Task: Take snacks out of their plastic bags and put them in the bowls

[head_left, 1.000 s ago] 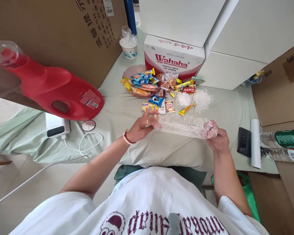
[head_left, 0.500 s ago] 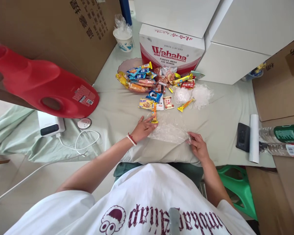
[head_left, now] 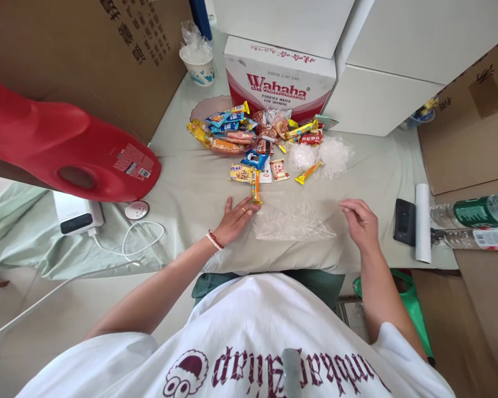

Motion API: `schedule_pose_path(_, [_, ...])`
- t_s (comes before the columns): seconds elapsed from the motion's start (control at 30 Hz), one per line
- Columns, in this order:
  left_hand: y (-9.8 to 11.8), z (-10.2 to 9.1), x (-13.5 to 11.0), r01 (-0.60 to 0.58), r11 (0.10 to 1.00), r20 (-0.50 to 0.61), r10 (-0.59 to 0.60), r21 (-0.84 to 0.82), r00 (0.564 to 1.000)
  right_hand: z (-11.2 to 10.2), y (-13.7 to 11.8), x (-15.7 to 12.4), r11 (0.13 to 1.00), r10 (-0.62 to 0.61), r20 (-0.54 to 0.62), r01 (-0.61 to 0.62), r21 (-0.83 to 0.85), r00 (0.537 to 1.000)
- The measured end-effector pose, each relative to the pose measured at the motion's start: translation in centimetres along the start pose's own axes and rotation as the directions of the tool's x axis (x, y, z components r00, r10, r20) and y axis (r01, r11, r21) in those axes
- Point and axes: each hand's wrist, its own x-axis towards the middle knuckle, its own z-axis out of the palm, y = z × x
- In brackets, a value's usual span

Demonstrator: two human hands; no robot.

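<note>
A clear plastic bag point(head_left: 294, 221) lies flat and wrinkled on the cloth in front of me. My left hand point(head_left: 235, 220) rests flat with fingers apart, its fingertips at the bag's left edge and by the lower end of a yellow-orange snack bar point(head_left: 255, 188). To the right of the bag, and apart from it, my right hand point(head_left: 360, 224) has its fingers curled together, with nothing visible in them. Beyond the bag lie a yellow cookie packet point(head_left: 240, 173), a blue snack packet point(head_left: 255, 160), a red-and-cream packet point(head_left: 279, 170) and another yellow snack bar point(head_left: 309, 173).
Behind, a pink bowl point(head_left: 199, 112) overflows with wrapped snacks, near two bundles of crumpled clear plastic point(head_left: 334, 157). A Wahaba-style water carton point(head_left: 280, 83) stands at the back. A red detergent jug point(head_left: 78, 149) is left; a white roll point(head_left: 423, 224) and bottles point(head_left: 477, 213) are right.
My right hand has let go of the bag's right end and moved away to the right. The bag lies flatter and wider. My left hand stays at its left edge.
</note>
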Motion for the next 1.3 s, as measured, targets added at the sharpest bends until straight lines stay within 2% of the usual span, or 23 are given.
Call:
schedule_pose_path(0.07, [0.3, 0.5, 0.3, 0.029, 0.996, -0.035, -0.026, 0.088, 0.999, 2.3, -1.9, 2.3, 0.995, -0.087, 0.188, 0.096, -0.040, 0.978])
schedule_pose_path(0.1, [0.5, 0.7, 0.3, 0.032, 0.991, -0.036, -0.027, 0.132, 0.999, 3.6, -2.7, 3.1, 0.988, -0.114, 0.311, 0.141, -0.066, 0.944])
schedule_pose_path(0.17, [0.8, 1.0, 0.3, 0.032, 0.980, -0.018, -0.029, 0.195, 0.999, 6.3, -3.7, 3.8, 0.969, -0.106, 0.542, 0.210, -0.132, 0.833])
schedule_pose_path(0.23, [1.0, 1.0, 0.2, 0.031, 0.972, 0.006, -0.034, 0.235, 0.999, 8.3, -4.3, 3.2, 0.944, -0.056, 0.676, 0.259, -0.203, 0.735])
schedule_pose_path(0.3, [1.1, 0.9, 0.0, 0.020, 0.965, 0.032, -0.029, 0.262, 0.999, 9.4, -4.7, 1.7, 0.921, -0.076, 0.704, 0.320, -0.221, 0.706])
schedule_pose_path(0.37, [1.0, 0.8, 0.0, 0.002, 0.960, 0.058, -0.019, 0.281, 0.998, 9.5, -5.2, -0.5, 0.897, -0.192, 0.674, 0.406, -0.174, 0.714])
schedule_pose_path(0.43, [0.7, 0.6, 0.2, -0.012, 0.957, 0.073, -0.009, 0.288, 0.997, 9.1, -5.6, -3.1, 0.861, -0.314, 0.644, 0.496, -0.117, 0.697])
schedule_pose_path(0.5, [0.4, 0.5, 0.5, -0.005, 0.962, 0.068, -0.013, 0.272, 0.998, 8.6, -5.9, -5.7, 0.825, -0.379, 0.674, 0.561, -0.063, 0.634])
schedule_pose_path(0.57, [-0.1, 0.2, 0.9, 0.016, 0.974, 0.055, -0.029, 0.225, 0.998, 8.1, -6.3, -7.6, 0.815, -0.399, 0.743, 0.579, 0.019, 0.537])
schedule_pose_path(0.63, [-0.5, 0.0, 1.3, 0.037, 0.987, 0.044, -0.044, 0.157, 0.998, 7.3, -6.6, -8.5, 0.841, -0.415, 0.788, 0.523, 0.140, 0.455])
schedule_pose_path(0.67, [-0.6, -0.2, 1.4, 0.042, 0.992, 0.037, -0.046, 0.123, 0.998, 6.7, -6.9, -8.4, 0.862, -0.418, 0.798, 0.467, 0.197, 0.435])
schedule_pose_path(0.7, [-0.7, -0.3, 1.5, 0.042, 0.995, 0.029, -0.045, 0.094, 0.999, 6.0, -7.1, -8.1, 0.886, -0.411, 0.801, 0.399, 0.238, 0.435])
schedule_pose_path(0.73, [-0.7, -0.4, 1.5, 0.041, 0.997, 0.018, -0.043, 0.072, 0.999, 5.2, -7.3, -7.5, 0.909, -0.390, 0.799, 0.331, 0.254, 0.458])
schedule_pose_path(0.77, [-0.7, -0.6, 1.5, 0.039, 0.997, 0.002, -0.040, 0.060, 0.999, 4.6, -7.6, -6.8, 0.932, -0.348, 0.790, 0.273, 0.237, 0.504])
schedule_pose_path(0.83, [-0.3, -0.7, 1.3, 0.036, 0.997, -0.045, -0.033, 0.066, 0.998, 4.1, -7.9, -5.1, 0.971, -0.217, 0.742, 0.216, 0.099, 0.635])
schedule_pose_path(0.9, [0.4, -0.8, 1.0, 0.048, 0.994, -0.143, -0.035, 0.094, 0.989, 5.2, -8.0, -3.8, 0.969, -0.084, 0.678, 0.218, -0.114, 0.730])
schedule_pose_path(0.97, [1.5, -0.5, 0.4, 0.086, 0.989, -0.323, -0.042, 0.124, 0.946, 7.8, -8.1, -3.4, 0.926, 0.009, 0.692, 0.255, -0.279, 0.722])
schedule_pose_path(1.03, [2.9, 0.3, -0.3, 0.111, 0.985, -0.509, -0.029, 0.132, 0.860, 11.1, -8.5, -3.9, 0.895, 0.063, 0.744, 0.292, -0.337, 0.665])
schedule_pose_path(1.07, [3.7, 0.8, -0.7, 0.103, 0.987, -0.561, -0.016, 0.123, 0.828, 12.6, -8.8, -4.4, 0.890, 0.074, 0.756, 0.299, -0.344, 0.650])
schedule_pose_path(1.1, [4.3, 1.5, -0.9, 0.081, 0.991, -0.576, -0.003, 0.110, 0.818, 13.9, -9.2, -4.9, 0.890, 0.073, 0.755, 0.299, -0.344, 0.651])
schedule_pose_path(1.17, [5.1, 3.0, -1.1, 0.043, 0.994, -0.514, 0.014, 0.099, 0.858, 15.5, -9.9, -5.8, 0.903, 0.037, 0.755, 0.302, -0.306, 0.654])
schedule_pose_path(1.23, [5.0, 4.3, -1.1, 0.075, 0.984, -0.412, -0.002, 0.159, 0.911, 15.6, -10.1, -6.1, 0.915, -0.021, 0.759, 0.318, -0.247, 0.651])
schedule_pose_path(1.3, [4.2, 5.2, -0.9, 0.116, 0.950, -0.322, -0.017, 0.291, 0.946, 14.9, -9.3, -5.7, 0.913, -0.083, 0.713, 0.340, -0.225, 0.696])
